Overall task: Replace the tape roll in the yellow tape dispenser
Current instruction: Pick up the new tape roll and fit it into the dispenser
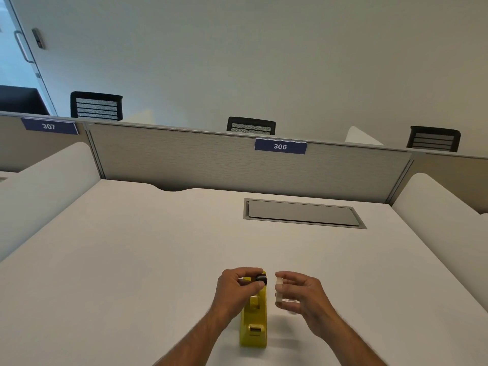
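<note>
The yellow tape dispenser stands on the white desk near its front edge, its cutter end toward me. My left hand hovers over the dispenser's far end and pinches a small black spindle core between thumb and fingers. Just to the right, my right hand holds a pale, whitish tape roll upright in its fingertips. Core and roll are a short gap apart, not touching. The dispenser's roll cradle is partly hidden behind my left hand.
A grey cable hatch is set into the desk at the back right. A grey partition with a "306" label closes the far edge. White side dividers flank the desk. Black chairs stand beyond.
</note>
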`<action>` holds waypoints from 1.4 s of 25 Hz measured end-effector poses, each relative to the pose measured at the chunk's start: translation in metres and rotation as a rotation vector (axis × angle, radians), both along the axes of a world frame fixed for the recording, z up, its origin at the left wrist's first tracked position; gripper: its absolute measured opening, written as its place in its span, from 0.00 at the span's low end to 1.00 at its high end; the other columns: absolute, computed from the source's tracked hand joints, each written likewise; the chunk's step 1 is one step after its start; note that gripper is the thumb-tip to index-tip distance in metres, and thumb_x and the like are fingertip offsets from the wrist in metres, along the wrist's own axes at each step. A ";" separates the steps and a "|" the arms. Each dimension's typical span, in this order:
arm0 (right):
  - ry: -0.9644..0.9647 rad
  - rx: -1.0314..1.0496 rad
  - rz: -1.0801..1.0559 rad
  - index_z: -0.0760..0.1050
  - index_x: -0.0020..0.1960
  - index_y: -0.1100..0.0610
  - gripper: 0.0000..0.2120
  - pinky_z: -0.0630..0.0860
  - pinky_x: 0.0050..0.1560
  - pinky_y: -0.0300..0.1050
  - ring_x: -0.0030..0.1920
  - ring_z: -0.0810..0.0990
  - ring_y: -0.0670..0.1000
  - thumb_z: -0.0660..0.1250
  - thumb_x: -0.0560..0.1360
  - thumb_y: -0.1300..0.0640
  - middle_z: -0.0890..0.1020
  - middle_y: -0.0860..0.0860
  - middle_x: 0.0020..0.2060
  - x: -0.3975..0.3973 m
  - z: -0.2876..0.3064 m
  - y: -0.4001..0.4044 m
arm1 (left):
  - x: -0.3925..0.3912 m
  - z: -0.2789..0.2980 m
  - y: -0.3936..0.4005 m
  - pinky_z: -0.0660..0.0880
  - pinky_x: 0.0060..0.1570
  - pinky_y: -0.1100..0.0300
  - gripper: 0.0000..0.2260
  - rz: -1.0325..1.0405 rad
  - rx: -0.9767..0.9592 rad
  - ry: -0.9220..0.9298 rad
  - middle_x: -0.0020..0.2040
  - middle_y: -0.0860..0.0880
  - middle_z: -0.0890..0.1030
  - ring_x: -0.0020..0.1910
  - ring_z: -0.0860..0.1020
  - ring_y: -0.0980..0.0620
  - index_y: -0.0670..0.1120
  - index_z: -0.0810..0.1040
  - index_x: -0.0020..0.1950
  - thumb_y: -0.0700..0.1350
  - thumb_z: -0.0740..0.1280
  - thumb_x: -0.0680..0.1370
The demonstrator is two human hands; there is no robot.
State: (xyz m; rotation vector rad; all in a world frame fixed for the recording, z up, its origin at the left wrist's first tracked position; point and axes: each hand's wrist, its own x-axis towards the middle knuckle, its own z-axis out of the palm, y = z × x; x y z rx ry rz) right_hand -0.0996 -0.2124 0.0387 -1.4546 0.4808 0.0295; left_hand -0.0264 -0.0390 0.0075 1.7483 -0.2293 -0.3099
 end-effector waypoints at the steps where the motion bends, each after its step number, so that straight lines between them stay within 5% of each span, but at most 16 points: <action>1: -0.003 0.008 -0.003 0.84 0.51 0.58 0.12 0.84 0.47 0.57 0.45 0.84 0.59 0.76 0.68 0.65 0.84 0.60 0.45 0.001 0.001 0.001 | 0.000 0.000 -0.001 0.82 0.46 0.62 0.12 0.000 -0.003 -0.001 0.48 0.59 0.86 0.47 0.85 0.55 0.60 0.85 0.48 0.43 0.76 0.71; 13: 0.002 0.213 -0.026 0.81 0.56 0.59 0.12 0.79 0.58 0.62 0.54 0.83 0.64 0.70 0.74 0.67 0.86 0.60 0.51 0.010 -0.001 0.003 | -0.003 0.002 -0.002 0.83 0.51 0.59 0.12 0.014 -0.028 -0.026 0.48 0.54 0.87 0.47 0.85 0.55 0.52 0.86 0.53 0.42 0.77 0.71; 20: -0.016 0.145 0.020 0.80 0.59 0.58 0.12 0.79 0.60 0.60 0.53 0.85 0.59 0.67 0.77 0.64 0.86 0.58 0.52 0.010 -0.005 0.006 | -0.004 0.001 -0.002 0.83 0.50 0.58 0.14 -0.036 0.016 -0.128 0.46 0.55 0.88 0.45 0.85 0.56 0.53 0.87 0.51 0.48 0.80 0.67; 27: -0.068 0.095 0.075 0.77 0.61 0.59 0.20 0.78 0.62 0.60 0.54 0.85 0.57 0.75 0.70 0.62 0.86 0.58 0.51 0.008 -0.009 0.010 | -0.006 0.002 -0.006 0.83 0.43 0.61 0.12 -0.030 0.051 -0.240 0.42 0.53 0.86 0.41 0.85 0.57 0.51 0.87 0.47 0.47 0.81 0.65; 35: -0.099 0.019 0.048 0.80 0.56 0.61 0.10 0.81 0.57 0.59 0.52 0.85 0.59 0.71 0.75 0.62 0.86 0.60 0.49 0.010 -0.013 0.011 | -0.008 -0.003 -0.003 0.82 0.42 0.63 0.16 0.024 0.047 -0.119 0.48 0.57 0.85 0.44 0.83 0.55 0.54 0.84 0.54 0.50 0.80 0.67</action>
